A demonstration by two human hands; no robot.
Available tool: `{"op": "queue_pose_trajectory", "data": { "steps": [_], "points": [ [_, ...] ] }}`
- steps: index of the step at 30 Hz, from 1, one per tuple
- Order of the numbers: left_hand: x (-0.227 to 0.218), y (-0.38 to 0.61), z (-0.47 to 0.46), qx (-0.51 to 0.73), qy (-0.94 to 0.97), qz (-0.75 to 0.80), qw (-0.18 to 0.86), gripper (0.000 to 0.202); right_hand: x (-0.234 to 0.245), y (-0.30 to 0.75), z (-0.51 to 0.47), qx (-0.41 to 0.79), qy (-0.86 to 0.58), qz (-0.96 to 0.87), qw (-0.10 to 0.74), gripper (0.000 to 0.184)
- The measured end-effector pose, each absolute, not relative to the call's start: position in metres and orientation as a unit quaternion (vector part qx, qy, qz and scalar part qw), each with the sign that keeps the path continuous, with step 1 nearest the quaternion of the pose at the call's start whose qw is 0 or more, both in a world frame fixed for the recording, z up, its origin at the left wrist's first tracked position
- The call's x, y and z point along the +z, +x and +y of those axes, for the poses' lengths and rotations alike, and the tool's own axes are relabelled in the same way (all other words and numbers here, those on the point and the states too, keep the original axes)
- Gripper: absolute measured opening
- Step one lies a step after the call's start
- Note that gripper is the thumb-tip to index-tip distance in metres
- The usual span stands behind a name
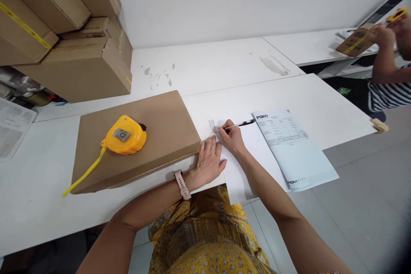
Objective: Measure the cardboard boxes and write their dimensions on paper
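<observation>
My right hand is closed around a pen, its tip down by a column of small handwritten figures on a white sheet of paper. Flat on the table beside the sheet's left edge lies my left hand, fingers stretched out, a pale pink watch on its wrist. Those fingertips rest near the corner of a closed cardboard box. On top of the box sits a yellow tape measure with a yellow strap. A printed PONY document overlaps the sheet on the right.
Cardboard boxes are stacked at the back left against the wall. The white table has worn grey patches. At the far right another person's hands hold a small box and a yellow tape measure. A padded corner juts out.
</observation>
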State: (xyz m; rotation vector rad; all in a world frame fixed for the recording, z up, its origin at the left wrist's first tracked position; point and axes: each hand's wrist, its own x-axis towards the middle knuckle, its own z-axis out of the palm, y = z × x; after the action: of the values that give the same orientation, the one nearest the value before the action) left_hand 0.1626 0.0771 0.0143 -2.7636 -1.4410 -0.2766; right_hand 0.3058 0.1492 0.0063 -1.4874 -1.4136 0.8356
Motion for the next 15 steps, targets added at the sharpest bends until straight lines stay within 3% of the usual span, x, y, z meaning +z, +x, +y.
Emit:
{"op": "queue_pose_trajectory", "data": {
  "steps": [15],
  "points": [
    [0.0189, 0.1616, 0.0768, -0.072, -0.886, -0.459, -0.002, 0.06, 0.0057, 0.3069, 0.1497, 0.324, -0.607, -0.576, 0.442, 0.019]
  ]
}}
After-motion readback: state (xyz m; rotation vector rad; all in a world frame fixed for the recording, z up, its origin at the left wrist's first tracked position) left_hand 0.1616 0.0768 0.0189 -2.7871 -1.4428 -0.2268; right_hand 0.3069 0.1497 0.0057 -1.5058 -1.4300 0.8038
